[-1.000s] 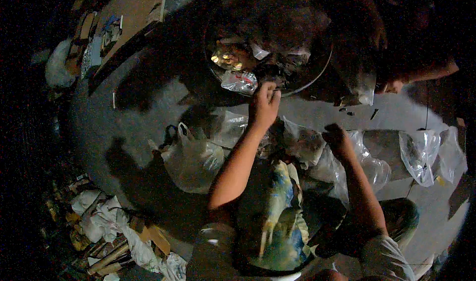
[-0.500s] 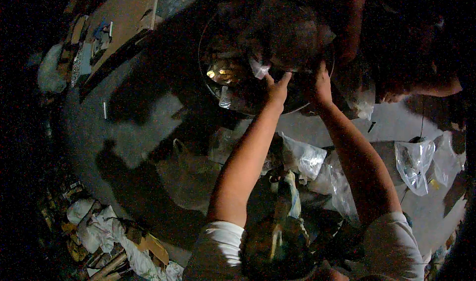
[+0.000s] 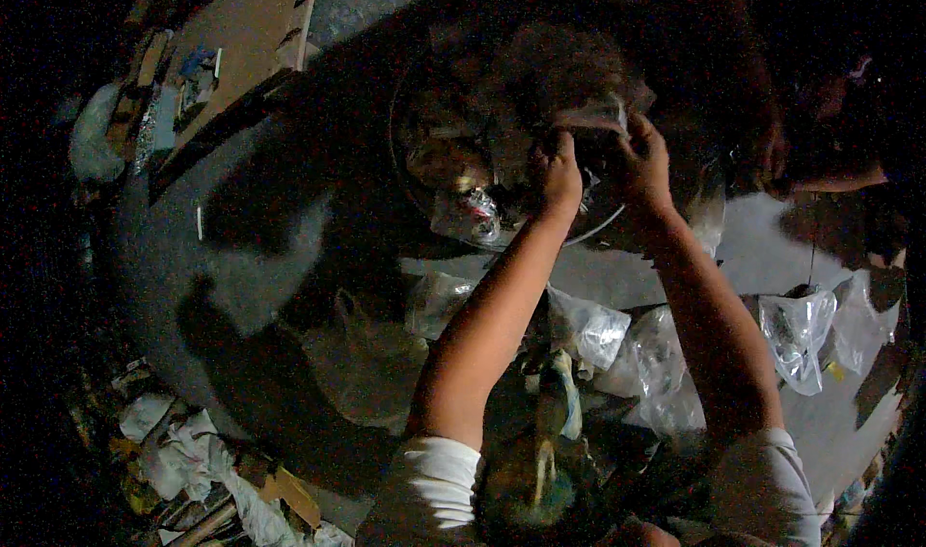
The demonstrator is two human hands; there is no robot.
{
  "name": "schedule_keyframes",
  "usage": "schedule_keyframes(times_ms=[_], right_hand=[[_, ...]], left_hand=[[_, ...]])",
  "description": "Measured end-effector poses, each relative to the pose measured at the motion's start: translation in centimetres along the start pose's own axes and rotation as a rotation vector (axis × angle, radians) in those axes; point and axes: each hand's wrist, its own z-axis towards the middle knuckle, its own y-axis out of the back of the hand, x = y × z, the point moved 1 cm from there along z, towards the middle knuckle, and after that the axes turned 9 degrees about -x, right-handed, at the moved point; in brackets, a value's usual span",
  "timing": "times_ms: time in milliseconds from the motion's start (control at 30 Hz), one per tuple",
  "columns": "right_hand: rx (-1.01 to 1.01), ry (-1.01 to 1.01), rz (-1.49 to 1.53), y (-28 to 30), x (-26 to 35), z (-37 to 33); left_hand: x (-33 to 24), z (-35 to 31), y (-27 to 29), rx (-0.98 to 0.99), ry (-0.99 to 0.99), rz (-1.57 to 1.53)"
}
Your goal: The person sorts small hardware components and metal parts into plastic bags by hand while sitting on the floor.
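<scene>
My left hand (image 3: 559,176) and my right hand (image 3: 648,166) are raised close together over a wide round basin with a thin pale rim (image 3: 606,223). Between their fingers is a pale, shiny piece of plastic (image 3: 596,116), perhaps a small bag; the dim light hides its exact shape. Both sets of fingers look closed on it. Under and beyond my hands, a dark brown heap (image 3: 555,65) fills much of the basin, too dark to name. At the basin's near left lies a crumpled, glossy wrapper (image 3: 479,214) with a reddish spot, beside a yellowish glint (image 3: 468,182).
Clear plastic bags (image 3: 590,330) lie across the ground near my forearms, with more bags (image 3: 797,340) at the right. Another person's arm (image 3: 837,177) reaches in from the right. A rubbish heap (image 3: 207,460) lies lower left; a brown board (image 3: 246,26) stands upper left.
My hands have come up and closer together, now with the pale plastic between them. The glossy wrapper now shows more clearly at the basin's near left. The other person's upper arm has shifted right.
</scene>
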Motion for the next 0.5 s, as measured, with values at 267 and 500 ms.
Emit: schedule_keyframes(times_ms=[267,500], right_hand=[[-0.011,0.595,-0.775,8.8,10.4,1.8],[0.004,-0.773,0.789,11.1,14.1,-12.5]], left_hand=[[-18.4,-8.4,6.8,0.297,-0.302,-0.097],[-14.3,-18.7,9.7,0.4,0.38,-0.505]])
